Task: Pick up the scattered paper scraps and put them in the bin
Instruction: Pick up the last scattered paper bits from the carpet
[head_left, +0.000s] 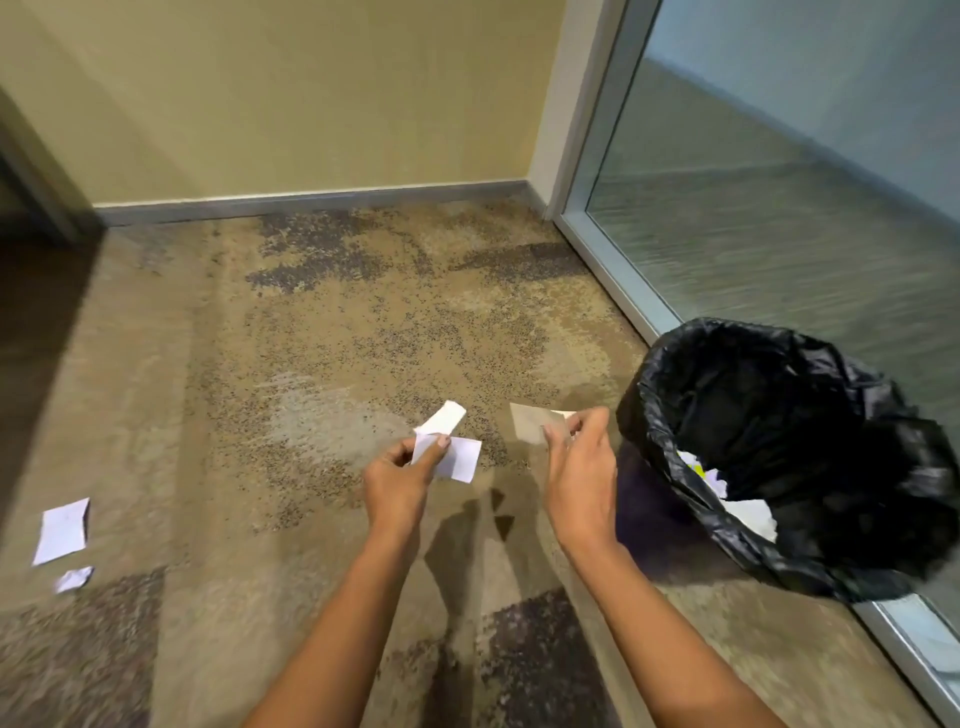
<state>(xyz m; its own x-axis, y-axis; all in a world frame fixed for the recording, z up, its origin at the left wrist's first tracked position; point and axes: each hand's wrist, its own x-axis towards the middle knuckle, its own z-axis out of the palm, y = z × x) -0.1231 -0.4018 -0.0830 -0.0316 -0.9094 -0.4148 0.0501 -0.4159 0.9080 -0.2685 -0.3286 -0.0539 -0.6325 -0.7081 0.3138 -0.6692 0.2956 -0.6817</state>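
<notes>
Fingers (440, 442) pinched on both hands, paper ready for dumping: bin (649, 395) near right, left hand (397, 480) gripping white scraps (452, 441), right hand (576, 467) one tan scrap (532, 422) (two more scraps (62, 530) wait far left).

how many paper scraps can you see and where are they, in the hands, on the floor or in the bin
In the left hand: 2 white scraps
In the right hand: 1 scrap
On the carpet: 2 scraps, a larger one and a small one
In the bin: at least 2 pieces, the rest hidden
Total: at least 7
</notes>
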